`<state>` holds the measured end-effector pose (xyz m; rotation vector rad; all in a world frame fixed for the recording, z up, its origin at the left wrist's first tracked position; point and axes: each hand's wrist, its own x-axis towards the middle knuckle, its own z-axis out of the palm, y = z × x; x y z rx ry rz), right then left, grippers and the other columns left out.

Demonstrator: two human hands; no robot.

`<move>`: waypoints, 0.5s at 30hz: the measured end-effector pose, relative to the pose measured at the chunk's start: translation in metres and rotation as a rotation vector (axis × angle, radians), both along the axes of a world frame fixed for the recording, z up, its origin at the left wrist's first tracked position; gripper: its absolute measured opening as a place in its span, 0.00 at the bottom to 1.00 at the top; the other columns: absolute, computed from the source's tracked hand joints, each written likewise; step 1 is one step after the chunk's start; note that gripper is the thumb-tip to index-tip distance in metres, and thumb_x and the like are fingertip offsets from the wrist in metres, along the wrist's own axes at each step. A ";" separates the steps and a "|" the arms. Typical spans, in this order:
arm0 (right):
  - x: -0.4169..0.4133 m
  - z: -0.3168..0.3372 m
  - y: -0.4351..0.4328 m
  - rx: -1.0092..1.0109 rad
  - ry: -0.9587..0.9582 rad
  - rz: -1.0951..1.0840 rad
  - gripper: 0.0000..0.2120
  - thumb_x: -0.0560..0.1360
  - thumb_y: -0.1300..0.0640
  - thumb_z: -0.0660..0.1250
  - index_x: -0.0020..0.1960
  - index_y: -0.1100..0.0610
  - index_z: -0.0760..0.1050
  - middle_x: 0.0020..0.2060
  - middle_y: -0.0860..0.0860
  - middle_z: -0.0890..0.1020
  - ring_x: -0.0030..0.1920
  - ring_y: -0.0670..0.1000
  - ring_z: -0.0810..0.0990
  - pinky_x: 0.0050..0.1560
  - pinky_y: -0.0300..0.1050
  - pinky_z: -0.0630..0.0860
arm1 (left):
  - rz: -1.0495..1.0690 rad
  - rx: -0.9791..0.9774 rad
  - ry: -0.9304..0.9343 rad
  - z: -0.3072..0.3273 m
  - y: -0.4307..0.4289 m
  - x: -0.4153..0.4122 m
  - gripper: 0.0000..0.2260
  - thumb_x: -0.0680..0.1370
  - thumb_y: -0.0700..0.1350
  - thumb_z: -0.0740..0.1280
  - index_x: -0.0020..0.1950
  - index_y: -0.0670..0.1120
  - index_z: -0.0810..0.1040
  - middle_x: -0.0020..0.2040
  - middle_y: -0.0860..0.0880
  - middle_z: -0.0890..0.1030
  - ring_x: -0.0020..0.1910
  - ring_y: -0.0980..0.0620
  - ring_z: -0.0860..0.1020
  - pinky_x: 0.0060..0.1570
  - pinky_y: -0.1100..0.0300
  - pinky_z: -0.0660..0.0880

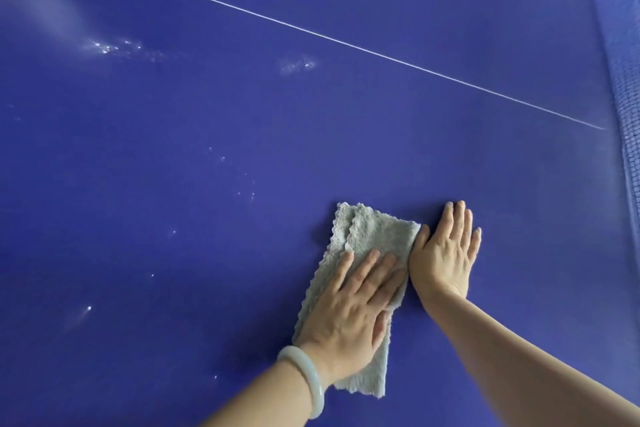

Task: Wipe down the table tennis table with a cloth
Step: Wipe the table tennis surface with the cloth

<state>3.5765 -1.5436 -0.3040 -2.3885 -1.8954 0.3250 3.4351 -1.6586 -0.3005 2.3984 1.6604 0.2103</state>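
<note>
A folded grey-green fluffy cloth [374, 236] lies flat on the blue table tennis table [207, 149], low and right of centre. My left hand [353, 308] presses flat on the cloth's lower half with fingers spread; a pale bangle [304, 378] circles that wrist. My right hand [446, 253] rests palm down on the bare table just right of the cloth, its thumb touching the cloth's right edge. A thin white centre line [311, 32] crosses the table diagonally above.
The net [623, 97] runs along the right side of the view. Small bright droplets and smears [114, 48] dot the table to the left and upper left of the cloth.
</note>
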 end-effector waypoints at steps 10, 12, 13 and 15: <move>0.000 -0.002 -0.001 -0.031 -0.100 0.036 0.34 0.82 0.45 0.47 0.81 0.61 0.43 0.81 0.54 0.44 0.80 0.52 0.40 0.78 0.52 0.35 | 0.638 -0.033 0.108 -0.001 0.061 -0.087 0.26 0.83 0.51 0.46 0.81 0.47 0.48 0.81 0.47 0.48 0.80 0.46 0.45 0.76 0.41 0.46; 0.001 -0.003 -0.001 -0.029 -0.092 0.037 0.34 0.82 0.45 0.48 0.81 0.61 0.43 0.81 0.54 0.45 0.80 0.52 0.40 0.78 0.53 0.35 | 0.475 -0.003 0.056 -0.001 0.031 -0.032 0.27 0.83 0.52 0.46 0.81 0.46 0.49 0.81 0.46 0.49 0.80 0.44 0.46 0.75 0.39 0.48; 0.001 -0.004 -0.001 -0.027 -0.084 0.036 0.34 0.82 0.45 0.49 0.81 0.61 0.43 0.81 0.54 0.45 0.80 0.52 0.41 0.78 0.53 0.36 | 0.341 -0.009 0.023 -0.001 0.010 -0.008 0.26 0.83 0.52 0.47 0.81 0.46 0.52 0.81 0.46 0.50 0.80 0.44 0.46 0.74 0.39 0.50; 0.002 -0.006 -0.001 -0.014 -0.074 0.044 0.34 0.82 0.45 0.50 0.81 0.61 0.44 0.81 0.55 0.46 0.80 0.52 0.41 0.78 0.52 0.36 | 0.104 -0.011 -0.027 0.002 -0.035 0.012 0.26 0.83 0.52 0.51 0.80 0.46 0.56 0.81 0.47 0.52 0.80 0.45 0.48 0.74 0.39 0.55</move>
